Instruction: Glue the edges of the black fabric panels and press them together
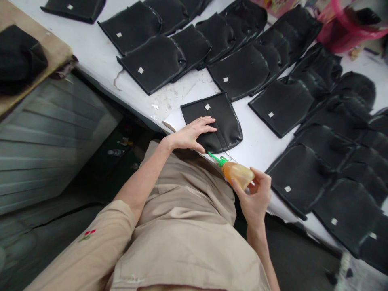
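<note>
A black leather-like piece (228,117) with one rounded end and a small white tag lies at the front edge of the white table. My left hand (194,133) rests on its near left part, fingers spread over the surface. In my right hand (254,194) is a squeeze bottle (238,174) of amber liquid, held between thumb and fingers. The bottle's green nozzle points up and left, its tip at the near edge of the black piece, close to my left thumb. Whether the tip touches the piece cannot be made out.
Rows of overlapping black pieces (154,60) with white tags cover the white table (169,95) behind and to the right. A pink basket (339,34) stands at the back right. On the left, a wooden surface (57,46) bears a black item (20,58).
</note>
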`<state>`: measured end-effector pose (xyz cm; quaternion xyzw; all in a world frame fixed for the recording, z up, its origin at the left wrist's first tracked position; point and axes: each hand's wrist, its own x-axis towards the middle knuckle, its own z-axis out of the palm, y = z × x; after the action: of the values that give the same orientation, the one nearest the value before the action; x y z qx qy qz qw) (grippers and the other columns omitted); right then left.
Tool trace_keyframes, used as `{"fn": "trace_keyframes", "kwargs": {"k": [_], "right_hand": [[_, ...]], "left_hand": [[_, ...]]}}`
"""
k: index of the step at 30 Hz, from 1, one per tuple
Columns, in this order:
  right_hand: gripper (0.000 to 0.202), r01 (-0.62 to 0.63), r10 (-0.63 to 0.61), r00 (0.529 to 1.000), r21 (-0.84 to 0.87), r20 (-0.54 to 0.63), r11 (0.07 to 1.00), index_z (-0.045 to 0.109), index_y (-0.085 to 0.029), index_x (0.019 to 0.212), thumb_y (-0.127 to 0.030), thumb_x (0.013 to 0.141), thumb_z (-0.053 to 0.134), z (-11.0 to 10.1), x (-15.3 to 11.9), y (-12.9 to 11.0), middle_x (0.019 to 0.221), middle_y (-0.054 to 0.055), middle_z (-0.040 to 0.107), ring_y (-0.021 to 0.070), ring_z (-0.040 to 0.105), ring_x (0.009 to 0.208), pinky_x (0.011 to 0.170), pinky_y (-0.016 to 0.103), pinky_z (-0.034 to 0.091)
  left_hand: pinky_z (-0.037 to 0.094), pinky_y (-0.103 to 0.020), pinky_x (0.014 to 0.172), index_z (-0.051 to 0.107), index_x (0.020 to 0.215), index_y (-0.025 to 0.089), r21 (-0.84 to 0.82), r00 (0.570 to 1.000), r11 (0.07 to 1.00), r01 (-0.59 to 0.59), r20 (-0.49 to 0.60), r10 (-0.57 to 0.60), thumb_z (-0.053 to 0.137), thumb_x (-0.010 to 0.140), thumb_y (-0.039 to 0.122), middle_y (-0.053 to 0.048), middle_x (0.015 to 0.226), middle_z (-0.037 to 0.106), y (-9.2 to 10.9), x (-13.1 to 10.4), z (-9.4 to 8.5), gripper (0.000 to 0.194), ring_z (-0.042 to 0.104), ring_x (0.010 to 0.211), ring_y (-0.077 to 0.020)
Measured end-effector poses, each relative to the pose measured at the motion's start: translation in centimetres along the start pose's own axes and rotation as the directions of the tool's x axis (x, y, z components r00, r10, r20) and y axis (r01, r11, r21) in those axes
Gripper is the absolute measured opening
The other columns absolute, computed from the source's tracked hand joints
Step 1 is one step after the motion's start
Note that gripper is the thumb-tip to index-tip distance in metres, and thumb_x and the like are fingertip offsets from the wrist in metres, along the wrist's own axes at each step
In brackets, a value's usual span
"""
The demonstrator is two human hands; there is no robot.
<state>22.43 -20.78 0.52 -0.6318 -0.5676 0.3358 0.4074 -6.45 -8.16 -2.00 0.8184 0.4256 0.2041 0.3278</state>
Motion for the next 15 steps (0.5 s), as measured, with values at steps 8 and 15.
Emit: {"fn": "trace_keyframes", "kwargs": {"k": [8,15], "right_hand": [[0.060,0.033,-0.033,0.999,-0.019,-0.042,0.999,0.059,-0.022,0.119,-0.038,0.070,0.088,0.75,0.95,-0.23,0.116,0.007,0.060,0.0247,0.066,0.105,0.082,0.038,0.062],[0.058,-0.016,0.017,1.000,-0.023,0.022,1.000,0.059,-0.023,0.117,-0.041,0.070,0.087,0.12,0.88,-0.89,0.112,0.006,0.062,0.0225,0.067,0.099,0.080,0.036,0.063]], "left_hand": [[0.022,-0.054,0.127,0.059,0.143,0.022,-0.006,1.000,1.000,-0.001,-0.008,0.001,0.091,0.067,0.038,-0.018,0.162,0.040,0.00,0.00,0.04,0.084,0.031,0.154,-0.0334],[0.022,-0.055,0.127,0.059,0.143,0.023,-0.011,1.000,1.000,-0.006,-0.009,0.006,0.089,0.068,0.040,-0.017,0.162,0.040,-0.11,0.01,0.09,0.082,0.031,0.154,-0.0336]]}}
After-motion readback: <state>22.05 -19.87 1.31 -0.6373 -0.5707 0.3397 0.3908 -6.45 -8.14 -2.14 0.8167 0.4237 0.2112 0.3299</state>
